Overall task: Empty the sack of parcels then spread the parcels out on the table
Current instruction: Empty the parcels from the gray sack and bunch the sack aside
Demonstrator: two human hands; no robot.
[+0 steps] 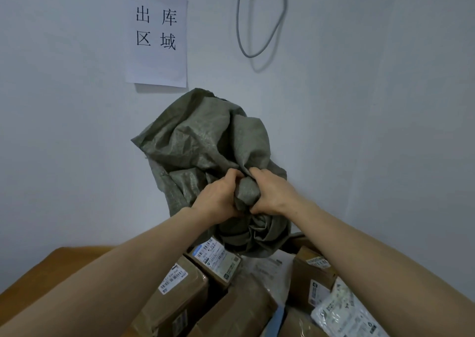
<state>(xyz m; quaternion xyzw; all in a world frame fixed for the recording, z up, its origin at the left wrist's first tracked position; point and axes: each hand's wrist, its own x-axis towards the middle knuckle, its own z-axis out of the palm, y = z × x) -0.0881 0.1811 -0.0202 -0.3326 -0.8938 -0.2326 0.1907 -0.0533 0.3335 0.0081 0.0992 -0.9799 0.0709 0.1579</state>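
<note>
A crumpled grey-green woven sack (205,141) is held up in front of the wall, above the table. My left hand (218,195) and my right hand (272,190) both grip a bunched fold of it, close together. Below the sack lies a pile of parcels on the wooden table (51,267): a brown box (177,293) with a label, a smaller labelled box (218,257), another box (311,275) at the right, a white mailer bag (347,311) and a larger carton (241,308) at the front. The sack's lower end hangs just over the pile.
A white wall stands right behind the table. A paper sign (156,38) with printed characters is taped to it, and a grey cable (257,28) loops down beside the sign. Bare tabletop shows at the left.
</note>
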